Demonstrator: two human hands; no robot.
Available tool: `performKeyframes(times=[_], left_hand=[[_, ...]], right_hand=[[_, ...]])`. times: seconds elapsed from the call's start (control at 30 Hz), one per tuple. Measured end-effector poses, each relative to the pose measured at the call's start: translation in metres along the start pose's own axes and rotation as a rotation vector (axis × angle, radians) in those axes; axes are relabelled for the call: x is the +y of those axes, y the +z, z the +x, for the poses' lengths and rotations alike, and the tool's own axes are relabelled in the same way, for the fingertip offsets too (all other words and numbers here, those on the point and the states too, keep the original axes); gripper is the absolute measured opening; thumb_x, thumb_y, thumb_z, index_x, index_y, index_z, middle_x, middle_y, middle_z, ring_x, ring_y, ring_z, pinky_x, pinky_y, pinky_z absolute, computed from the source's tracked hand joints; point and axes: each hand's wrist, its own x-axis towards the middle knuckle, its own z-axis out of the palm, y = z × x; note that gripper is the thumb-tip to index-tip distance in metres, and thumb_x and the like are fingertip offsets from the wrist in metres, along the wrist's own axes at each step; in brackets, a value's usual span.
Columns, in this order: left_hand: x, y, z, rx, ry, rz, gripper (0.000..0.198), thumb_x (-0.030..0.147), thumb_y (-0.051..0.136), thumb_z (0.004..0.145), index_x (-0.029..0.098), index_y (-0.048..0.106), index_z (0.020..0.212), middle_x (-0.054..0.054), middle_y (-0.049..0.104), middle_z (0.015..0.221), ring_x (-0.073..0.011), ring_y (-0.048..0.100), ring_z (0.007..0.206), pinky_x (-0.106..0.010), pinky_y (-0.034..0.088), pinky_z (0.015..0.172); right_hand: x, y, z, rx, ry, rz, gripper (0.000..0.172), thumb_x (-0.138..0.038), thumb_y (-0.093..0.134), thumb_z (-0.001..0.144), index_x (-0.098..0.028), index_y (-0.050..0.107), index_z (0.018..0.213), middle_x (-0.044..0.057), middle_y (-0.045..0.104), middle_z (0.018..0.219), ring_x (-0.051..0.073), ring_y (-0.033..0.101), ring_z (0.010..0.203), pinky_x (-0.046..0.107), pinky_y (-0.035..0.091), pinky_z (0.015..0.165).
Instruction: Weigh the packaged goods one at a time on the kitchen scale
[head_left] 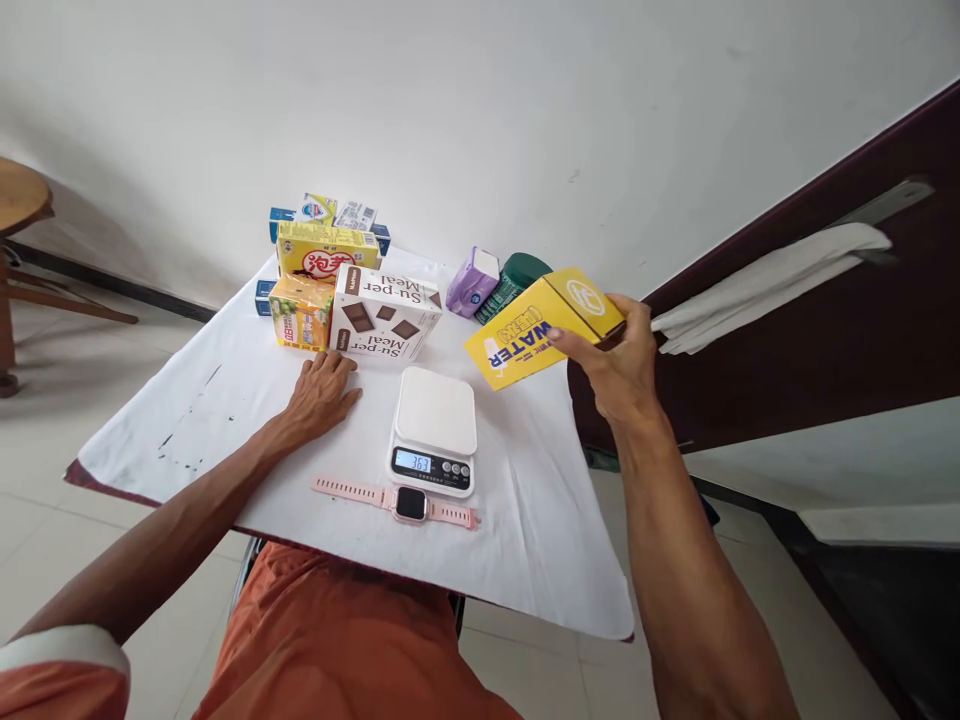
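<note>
One yellow carton (525, 335), printed WATER, is in the right hand (626, 360), tilted, apparently raised over the right side of the bench (540, 540), beside the white scale (436, 415). Handling, judged by look: stiff card, probably light to moderate in weight; corners liable to dent, printed faces perhaps a little slippery. Suggested hold: across opposite faces near one end, firm but not enough to buckle the panels. Right fingers: clamped on the carton's near end, thumb on the printed face, the others around the far edge and partly hidden; spread about as wide as the carton. Left hand (322, 395): palm down on the bench, fingers slightly apart, nothing held, just in front of the orange box (300, 312) and white Su-per Meal box (385, 312). Contact with either: cannot tell.
</note>
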Motion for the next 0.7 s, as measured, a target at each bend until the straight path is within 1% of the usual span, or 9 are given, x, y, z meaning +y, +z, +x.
performKeyframes(times=[0.07,0.13,0.23,0.33,0.4,0.47,0.6,0.63,0.7], left_hand=[[0.001,-0.001,-0.001,-0.011,-0.004,0.002,0.026,0.030,0.056,0.098,0.018,0.060,0.121,-0.018,0.061,0.128,-0.0368,0.056,0.121,-0.052,0.046,0.100],[0.001,-0.002,-0.002,-0.012,-0.006,0.002,0.026,0.030,0.056,0.098,0.018,0.060,0.121,-0.018,0.061,0.129,-0.0364,0.056,0.121,-0.051,0.046,0.101],[0.001,-0.002,-0.003,-0.009,-0.005,-0.010,0.025,0.030,0.056,0.098,0.019,0.060,0.121,-0.017,0.061,0.129,-0.0359,0.056,0.120,-0.051,0.047,0.100],[0.001,-0.002,-0.003,-0.013,-0.001,-0.020,0.026,0.029,0.057,0.098,0.018,0.060,0.120,-0.018,0.061,0.129,-0.0359,0.057,0.120,-0.052,0.046,0.101],[0.000,-0.001,-0.003,-0.011,0.003,-0.025,0.026,0.029,0.057,0.097,0.018,0.060,0.120,-0.018,0.061,0.129,-0.0359,0.057,0.120,-0.052,0.047,0.101],[-0.001,0.000,-0.002,0.000,0.014,-0.030,0.025,0.029,0.057,0.097,0.019,0.061,0.120,-0.018,0.061,0.128,-0.0361,0.057,0.119,-0.053,0.047,0.100],[-0.008,0.003,-0.002,0.041,0.026,-0.060,0.027,0.028,0.061,0.095,0.019,0.061,0.120,-0.016,0.062,0.126,-0.0358,0.058,0.118,-0.054,0.048,0.098],[-0.009,0.004,-0.002,0.054,0.024,-0.084,0.027,0.029,0.062,0.095,0.019,0.061,0.120,-0.016,0.063,0.125,-0.0352,0.059,0.117,-0.053,0.049,0.097],[-0.006,0.002,-0.003,0.107,0.026,-0.167,0.029,0.031,0.063,0.095,0.020,0.060,0.122,-0.014,0.064,0.123,-0.0329,0.061,0.114,-0.052,0.051,0.096]], right_hand=[[-0.023,0.004,-0.019,-0.030,0.030,0.124,0.089,-0.071,0.081,0.072,-0.030,0.045,0.142,0.011,0.064,0.137,0.036,0.067,0.122,0.050,0.061,0.096],[-0.045,0.013,-0.036,-0.104,0.052,0.193,0.093,-0.070,0.085,0.067,-0.029,0.047,0.142,0.010,0.067,0.133,0.036,0.068,0.119,0.049,0.063,0.092],[-0.072,0.026,-0.052,-0.213,0.043,0.204,0.099,-0.071,0.088,0.061,-0.029,0.050,0.141,0.010,0.067,0.134,0.035,0.069,0.117,0.048,0.064,0.089],[-0.086,0.035,-0.059,-0.239,0.024,0.195,0.098,-0.071,0.089,0.061,-0.030,0.050,0.141,0.011,0.065,0.139,0.034,0.069,0.116,0.048,0.064,0.089],[-0.089,0.037,-0.061,-0.235,0.018,0.185,0.099,-0.070,0.090,0.062,-0.030,0.049,0.143,0.012,0.063,0.141,0.033,0.068,0.117,0.048,0.064,0.090],[-0.085,0.038,-0.062,-0.239,0.007,0.187,0.102,-0.070,0.090,0.063,-0.031,0.047,0.147,0.012,0.062,0.144,0.034,0.067,0.119,0.050,0.063,0.091],[-0.067,0.036,-0.068,-0.212,-0.008,0.312,0.114,-0.071,0.091,0.062,-0.034,0.040,0.157,0.012,0.055,0.154,0.034,0.064,0.125,0.053,0.061,0.095],[-0.061,0.035,-0.070,-0.178,0.004,0.371,0.112,-0.074,0.088,0.064,-0.034,0.040,0.157,0.012,0.053,0.156,0.034,0.064,0.126,0.052,0.061,0.095],[-0.049,0.036,-0.072,-0.046,0.052,0.514,0.095,-0.082,0.074,0.075,-0.034,0.046,0.152,0.012,0.056,0.154,0.032,0.067,0.125,0.049,0.061,0.094]])
